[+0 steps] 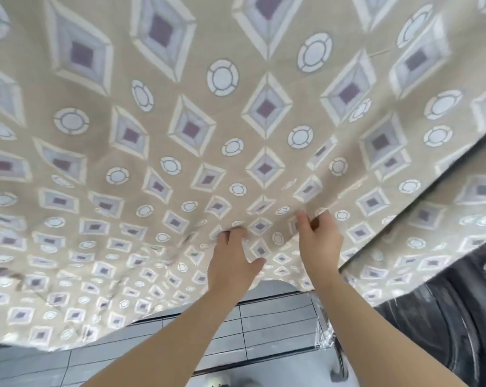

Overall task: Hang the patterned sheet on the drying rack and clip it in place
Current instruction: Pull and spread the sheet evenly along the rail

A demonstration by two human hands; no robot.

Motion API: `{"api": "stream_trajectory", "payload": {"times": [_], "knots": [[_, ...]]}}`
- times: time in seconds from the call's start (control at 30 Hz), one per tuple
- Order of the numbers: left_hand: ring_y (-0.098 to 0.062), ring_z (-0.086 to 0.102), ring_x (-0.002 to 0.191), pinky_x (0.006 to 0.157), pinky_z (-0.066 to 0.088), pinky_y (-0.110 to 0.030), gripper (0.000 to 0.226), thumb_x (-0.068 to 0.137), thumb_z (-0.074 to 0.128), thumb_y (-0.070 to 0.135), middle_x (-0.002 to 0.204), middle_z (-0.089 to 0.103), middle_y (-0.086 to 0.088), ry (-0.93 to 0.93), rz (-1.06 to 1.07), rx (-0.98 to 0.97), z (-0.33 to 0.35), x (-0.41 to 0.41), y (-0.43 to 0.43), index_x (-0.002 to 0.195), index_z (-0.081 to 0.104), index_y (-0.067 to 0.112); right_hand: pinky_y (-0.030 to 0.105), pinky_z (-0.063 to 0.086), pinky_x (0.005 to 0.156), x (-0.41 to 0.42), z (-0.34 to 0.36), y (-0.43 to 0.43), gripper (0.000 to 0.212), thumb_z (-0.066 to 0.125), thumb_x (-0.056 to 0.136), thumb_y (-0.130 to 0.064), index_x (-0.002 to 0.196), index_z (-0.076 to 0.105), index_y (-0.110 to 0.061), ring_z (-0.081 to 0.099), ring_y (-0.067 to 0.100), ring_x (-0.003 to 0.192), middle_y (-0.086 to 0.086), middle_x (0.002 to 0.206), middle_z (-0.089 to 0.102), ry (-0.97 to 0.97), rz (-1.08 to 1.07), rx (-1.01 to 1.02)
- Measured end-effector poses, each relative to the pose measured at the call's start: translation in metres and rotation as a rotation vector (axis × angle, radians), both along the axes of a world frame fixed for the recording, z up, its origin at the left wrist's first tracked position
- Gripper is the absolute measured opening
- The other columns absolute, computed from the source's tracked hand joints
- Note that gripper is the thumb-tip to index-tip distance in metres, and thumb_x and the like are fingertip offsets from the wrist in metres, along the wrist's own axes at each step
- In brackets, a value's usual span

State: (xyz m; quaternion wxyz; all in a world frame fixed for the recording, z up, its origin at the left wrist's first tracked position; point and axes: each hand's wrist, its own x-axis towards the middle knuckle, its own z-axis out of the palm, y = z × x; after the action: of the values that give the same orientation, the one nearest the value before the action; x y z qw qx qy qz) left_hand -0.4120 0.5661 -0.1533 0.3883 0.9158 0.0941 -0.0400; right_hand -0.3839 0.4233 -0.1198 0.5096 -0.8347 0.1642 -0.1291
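Most of the view is filled by one thing, the patterned sheet (197, 129). It is beige, with rows of diamond shapes that have dark purple centres and with white rings between them. It spreads from the top edge down over the middle, and all four frame edges except the bottom cut it off. At the right side a second layer or fold of the same cloth hangs lower, and a straight hem runs diagonally there. No brand, label or writing can be read on the cloth or anywhere else.

Below the sheet lies a grey tiled floor (267, 328) with dark joint lines. At the lower right there is a dark rounded object (445, 331), partly behind the cloth; what it is I cannot tell. Beside it stands a shiny metal bar (327, 331) with crinkled clear wrap on it. Whether it is part of the drying rack is not clear, and the cloth hides whatever supports it. No clip shows.

Two bare forearms come up from the bottom edge. The left hand (232, 261) presses on the sheet with the fingers curled into the cloth and the thumb spread to the side; it seems to bunch the fabric, but a firm hold is hard to make out. The right hand (318, 241), just beside it, pinches a fold of the sheet between thumb and fingers, closed on the cloth. The fingertips are a little blurred.
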Motion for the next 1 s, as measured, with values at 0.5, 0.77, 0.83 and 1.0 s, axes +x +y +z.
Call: {"api": "stream_trajectory", "payload": {"times": [0.5,0.77,0.83,1.0], "knots": [[-0.021,0.049,0.117,0.090,0.047,-0.034,0.054,0.081,0.066,0.031,0.129,0.038,-0.003,0.189,-0.059,0.195,-0.019,0.020,-0.009,0.128,0.046,0.015,0.020,0.022,0.042,-0.006,-0.069,-0.026,0.043,0.049,0.095,-0.025,0.056,0.035,-0.014,0.033,0.011,0.046,-0.001,0.049,0.036,0.392,0.312,-0.185],[-0.018,0.054,0.109,0.082,0.049,-0.031,0.053,0.078,0.071,0.035,0.127,0.040,0.000,0.118,-0.053,0.033,-0.017,0.014,-0.107,0.122,0.045,0.022,0.029,0.038,0.054,-0.027,-0.056,-0.149,0.022,0.059,0.088,-0.035,0.090,0.046,-0.017,0.053,0.019,0.067,0.002,0.080,0.056,0.346,0.030,-0.066],[-0.017,0.053,0.112,0.083,0.049,-0.032,0.058,0.078,0.071,0.039,0.129,0.039,0.001,0.097,-0.075,0.006,-0.017,0.014,-0.139,0.126,0.043,0.023,0.031,0.038,0.057,-0.026,-0.049,-0.181,0.033,0.064,0.083,-0.038,0.091,0.046,-0.011,0.050,0.024,0.069,0.003,0.081,0.050,0.261,-0.158,-0.058],[-0.016,0.052,0.112,0.082,0.048,-0.033,0.073,0.076,0.067,0.054,0.131,0.042,0.005,-0.023,-0.061,0.029,-0.002,0.018,-0.203,0.134,0.036,0.024,0.040,0.043,0.092,-0.009,-0.034,-0.223,0.078,0.078,0.071,-0.040,0.132,0.039,-0.010,0.045,0.026,0.112,0.010,0.128,0.040,0.061,-0.300,-0.082]]}}
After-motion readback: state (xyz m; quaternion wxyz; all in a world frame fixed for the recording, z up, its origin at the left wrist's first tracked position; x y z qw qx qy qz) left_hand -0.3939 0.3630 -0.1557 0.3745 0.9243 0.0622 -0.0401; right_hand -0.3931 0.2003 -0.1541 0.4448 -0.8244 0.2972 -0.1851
